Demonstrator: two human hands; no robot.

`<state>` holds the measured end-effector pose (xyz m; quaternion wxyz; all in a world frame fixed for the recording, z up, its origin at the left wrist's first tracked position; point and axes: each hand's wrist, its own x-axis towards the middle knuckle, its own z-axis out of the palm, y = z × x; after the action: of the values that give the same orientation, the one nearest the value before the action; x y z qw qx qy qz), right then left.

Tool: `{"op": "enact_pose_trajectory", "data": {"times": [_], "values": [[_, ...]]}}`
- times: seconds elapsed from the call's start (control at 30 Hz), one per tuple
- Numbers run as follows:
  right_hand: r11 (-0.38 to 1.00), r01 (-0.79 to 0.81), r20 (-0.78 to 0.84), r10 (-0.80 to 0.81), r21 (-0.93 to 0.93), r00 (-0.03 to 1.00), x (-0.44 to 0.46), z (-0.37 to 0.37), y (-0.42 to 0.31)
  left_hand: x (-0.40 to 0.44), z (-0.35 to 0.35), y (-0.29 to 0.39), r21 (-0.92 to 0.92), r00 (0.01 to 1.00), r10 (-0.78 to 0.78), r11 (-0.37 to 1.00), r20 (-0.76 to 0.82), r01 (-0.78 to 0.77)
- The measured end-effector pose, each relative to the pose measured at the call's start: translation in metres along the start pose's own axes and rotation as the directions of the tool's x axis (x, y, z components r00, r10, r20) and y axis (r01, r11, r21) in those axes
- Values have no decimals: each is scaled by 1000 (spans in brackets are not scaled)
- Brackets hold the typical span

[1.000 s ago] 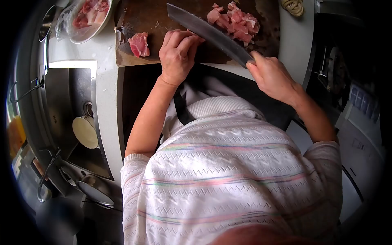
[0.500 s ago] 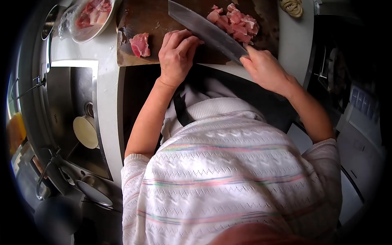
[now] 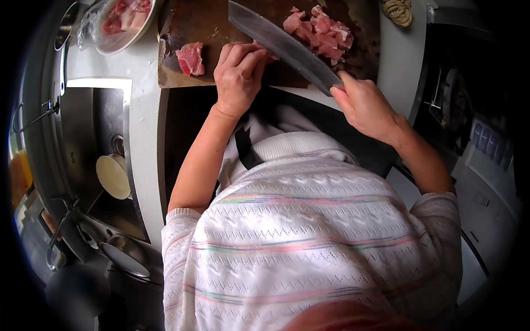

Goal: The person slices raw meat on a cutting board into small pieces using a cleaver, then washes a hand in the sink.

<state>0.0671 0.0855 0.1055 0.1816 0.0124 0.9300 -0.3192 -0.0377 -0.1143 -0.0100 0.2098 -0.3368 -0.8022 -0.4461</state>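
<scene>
My left hand [image 3: 238,74] is closed over a piece of raw meat [image 3: 270,55] on the dark wooden cutting board [image 3: 187,25]; only a bit of that piece shows at the fingertips. The handle of a broad cleaver [image 3: 281,47] is in my right hand [image 3: 367,107], and its blade slants up and left beside my left fingers. A pile of cut pink meat [image 3: 326,36] lies behind the blade, on the board's right part. Left of my left hand is a separate chunk of meat [image 3: 190,59].
A bowl [image 3: 118,49] of raw meat with plastic wrap stands at the upper left. Below it is a metal sink [image 3: 77,127] holding a cream-coloured round dish [image 3: 114,176]. A coiled beige bundle [image 3: 397,12] rests right of the board. A pan [image 3: 126,259] sits at the lower left.
My right hand and the cleaver's handle end moved slightly up and left, then back down and right. My left hand has stayed nearly in place on the meat.
</scene>
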Motion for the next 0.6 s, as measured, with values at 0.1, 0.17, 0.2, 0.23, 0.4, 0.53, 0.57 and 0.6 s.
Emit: {"op": "enact_pose_trajectory", "data": {"times": [0.1,0.17,0.2,0.23,0.4,0.53,0.57,0.6], "values": [[998,-22,22,24,-54,999,1,0,-4,0,1,-1,-12,1000,-2,1000,-7,2],[994,-37,34,40,-101,999,-2,-1,-6,1,0,0,-9,1000,-6,1000,1,6],[992,-39,35,43,-117,998,-9,-3,-5,0,0,0,-7,1000,-11,1000,5,11],[990,-41,37,47,-135,998,-14,-4,-4,0,0,0,-11,1000,-12,1000,6,12],[993,6,49,0,-116,999,9,2,-8,1,1,0,-14,1000,2,1000,-8,-2],[992,84,-17,-85,-92,996,38,15,-8,-1,0,-1,5,1000,10,1000,16,-10],[996,68,-23,-70,-61,997,32,15,-5,-2,0,0,14,1000,12,1000,20,-12],[997,60,-28,-61,-38,998,26,11,0,-1,1,-1,26,1000,14,1000,14,-15]]}}
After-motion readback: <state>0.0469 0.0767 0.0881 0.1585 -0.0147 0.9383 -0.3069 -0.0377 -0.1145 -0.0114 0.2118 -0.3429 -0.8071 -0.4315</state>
